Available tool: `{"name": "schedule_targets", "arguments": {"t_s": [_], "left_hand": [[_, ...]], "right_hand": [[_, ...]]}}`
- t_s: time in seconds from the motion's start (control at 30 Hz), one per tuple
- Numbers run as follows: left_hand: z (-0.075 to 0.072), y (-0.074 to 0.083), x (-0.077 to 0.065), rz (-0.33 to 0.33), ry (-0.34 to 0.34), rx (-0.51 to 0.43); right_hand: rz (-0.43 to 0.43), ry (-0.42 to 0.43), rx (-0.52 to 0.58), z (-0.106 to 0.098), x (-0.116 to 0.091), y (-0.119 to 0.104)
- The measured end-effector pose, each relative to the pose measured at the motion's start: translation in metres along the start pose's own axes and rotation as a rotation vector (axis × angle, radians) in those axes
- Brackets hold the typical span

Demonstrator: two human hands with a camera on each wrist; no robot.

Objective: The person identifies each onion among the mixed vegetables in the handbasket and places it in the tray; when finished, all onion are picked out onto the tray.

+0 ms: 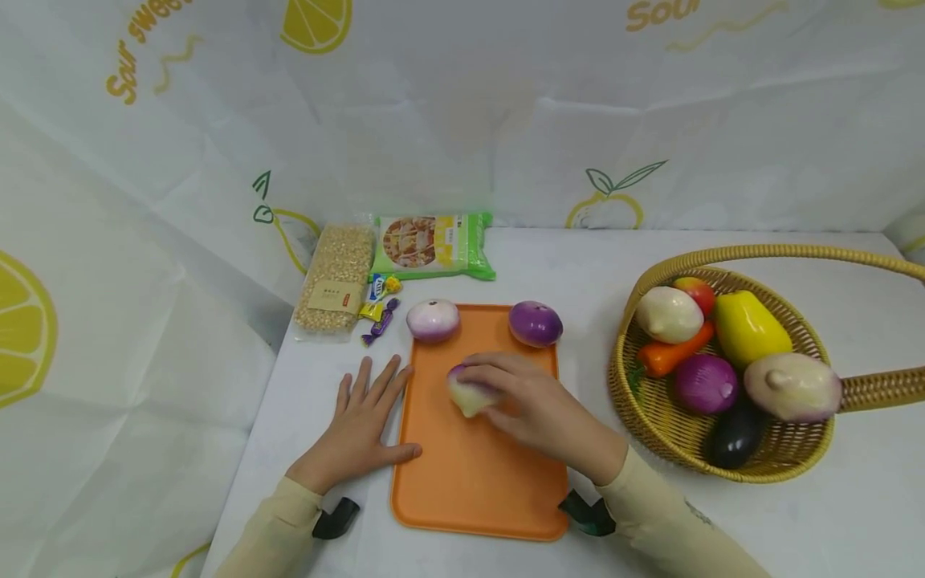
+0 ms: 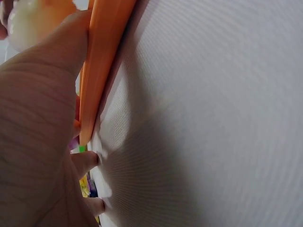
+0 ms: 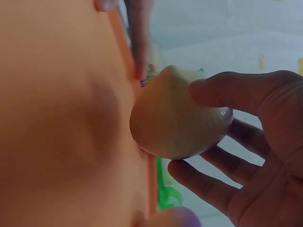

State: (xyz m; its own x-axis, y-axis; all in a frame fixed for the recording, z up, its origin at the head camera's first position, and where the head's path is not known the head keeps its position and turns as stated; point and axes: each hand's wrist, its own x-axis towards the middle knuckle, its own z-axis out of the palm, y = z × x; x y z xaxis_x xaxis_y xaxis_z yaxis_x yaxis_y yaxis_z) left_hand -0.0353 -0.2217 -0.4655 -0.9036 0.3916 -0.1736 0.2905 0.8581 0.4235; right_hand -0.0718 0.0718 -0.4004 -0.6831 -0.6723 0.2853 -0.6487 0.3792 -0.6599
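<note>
In the head view my right hand point(image 1: 523, 401) grips a toy onion point(image 1: 470, 392), pale with a pointed end and a purple side, over the middle of the orange tray point(image 1: 480, 490). In the right wrist view the thumb lies on one side of the onion point(image 3: 175, 116) and the fingers on the other. My left hand point(image 1: 364, 425) is spread on the table at the tray's left edge, its thumb reaching over the rim. A white-and-purple onion point(image 1: 433, 320) lies at the tray's far left corner, a purple onion point(image 1: 535, 323) at its far right corner.
To the right stands a wicker basket point(image 1: 629, 401) with a tall handle, holding toy vegetables including a yellow pepper point(image 1: 751, 329) and an eggplant point(image 1: 735, 433). Behind the left hand lie wrapped candies point(image 1: 381, 321), a bag of grains point(image 1: 335, 277) and a green packet point(image 1: 433, 245).
</note>
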Motion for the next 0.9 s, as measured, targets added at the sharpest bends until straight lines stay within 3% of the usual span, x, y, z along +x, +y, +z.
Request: {"name": "schedule_targets", "arguments": {"t_s": [0.17, 0.33, 0.67, 0.9], "left_hand": [[0.0, 0.0, 0.0, 0.002, -0.005, 0.002], [-0.002, 0.0, 0.0, 0.004, -0.005, 0.005], [-0.001, -0.001, 0.0, 0.026, 0.015, 0.002], [0.0, -0.002, -0.001, 0.033, 0.036, -0.014]], "right_hand": [[-0.067, -0.023, -0.029, 0.017, 0.006, 0.007], [-0.062, -0.069, -0.009, 0.022, 0.009, 0.007], [-0.162, -0.058, 0.037, 0.039, 0.02, 0.01], [-0.145, -0.112, 0.021, 0.043, 0.028, 0.007]]}}
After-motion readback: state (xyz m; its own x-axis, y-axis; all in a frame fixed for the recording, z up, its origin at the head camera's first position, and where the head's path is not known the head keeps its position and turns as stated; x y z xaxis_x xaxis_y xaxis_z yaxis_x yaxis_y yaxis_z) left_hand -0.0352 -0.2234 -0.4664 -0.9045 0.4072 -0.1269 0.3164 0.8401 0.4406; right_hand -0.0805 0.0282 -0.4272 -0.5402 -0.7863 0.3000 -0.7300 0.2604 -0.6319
